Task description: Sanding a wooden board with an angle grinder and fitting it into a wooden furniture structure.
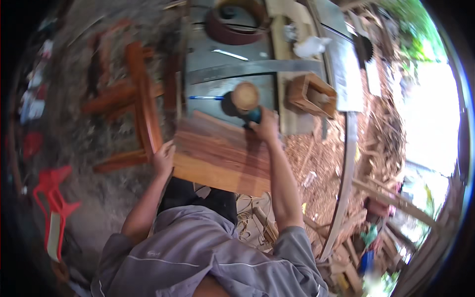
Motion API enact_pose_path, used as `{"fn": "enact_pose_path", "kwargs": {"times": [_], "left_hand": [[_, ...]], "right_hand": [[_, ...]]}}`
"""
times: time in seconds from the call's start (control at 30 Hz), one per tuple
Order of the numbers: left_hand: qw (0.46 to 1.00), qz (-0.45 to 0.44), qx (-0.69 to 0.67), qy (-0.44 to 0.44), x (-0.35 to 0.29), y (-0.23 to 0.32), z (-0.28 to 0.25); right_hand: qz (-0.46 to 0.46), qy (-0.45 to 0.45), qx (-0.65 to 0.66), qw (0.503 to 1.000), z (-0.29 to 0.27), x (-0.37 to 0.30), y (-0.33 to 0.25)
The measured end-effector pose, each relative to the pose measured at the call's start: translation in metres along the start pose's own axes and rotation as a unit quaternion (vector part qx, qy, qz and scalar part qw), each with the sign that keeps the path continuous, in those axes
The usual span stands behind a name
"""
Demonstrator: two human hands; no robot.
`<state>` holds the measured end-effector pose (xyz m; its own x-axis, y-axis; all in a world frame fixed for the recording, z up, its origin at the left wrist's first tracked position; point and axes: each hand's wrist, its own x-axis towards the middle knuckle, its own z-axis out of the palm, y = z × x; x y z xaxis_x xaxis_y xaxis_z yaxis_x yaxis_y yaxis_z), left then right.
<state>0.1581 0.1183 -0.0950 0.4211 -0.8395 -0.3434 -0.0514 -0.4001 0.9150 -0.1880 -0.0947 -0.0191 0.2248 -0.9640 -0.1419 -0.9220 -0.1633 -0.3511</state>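
Note:
A wide reddish-brown wooden board (pixel 222 153) lies at the near end of the work table in front of my body, its near strip lighter orange. My left hand (pixel 164 157) is closed on the board's left edge, fingertips at its corner. My right hand (pixel 267 124), past the board's far right part, is wrapped around a dark teal tool (pixel 254 115). A round tan disc (pixel 245 96) shows at the tool's far side; it looks like a hand-held disc sander, though blur hides its details. A blue pen (pixel 207 98) lies left of the disc.
Farther along the table (pixel 198 57) are a metal straightedge (pixel 252 69), a brown sanding belt (pixel 235 22) and a wooden box (pixel 311 95). A reddish wooden frame (pixel 143 104) stands at left, with a red plastic chair (pixel 54 208) nearer. Wood shavings (pixel 309 153) cover the right ground.

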Motion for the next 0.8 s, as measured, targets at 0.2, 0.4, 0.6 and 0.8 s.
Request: {"fn": "enact_pose_path", "kwargs": {"times": [0.2,0.4,0.6,0.8], "left_hand": [[0.998,-0.058,0.002,0.023,0.015,0.004,0.001],[0.994,-0.072,0.074,0.044,0.014,0.001,0.005],[0.961,-0.05,0.259,0.083,-0.001,0.055,0.026],[0.941,0.254,0.223,0.034,-0.033,0.211,0.135]], "right_hand": [[0.006,0.185,0.132,0.974,-0.047,-0.028,0.006],[0.198,0.321,-0.024,0.926,-0.156,0.019,0.108],[0.321,0.166,-0.017,0.932,-0.182,0.069,0.158],[0.273,0.147,0.082,0.947,-0.173,0.086,0.165]]}}
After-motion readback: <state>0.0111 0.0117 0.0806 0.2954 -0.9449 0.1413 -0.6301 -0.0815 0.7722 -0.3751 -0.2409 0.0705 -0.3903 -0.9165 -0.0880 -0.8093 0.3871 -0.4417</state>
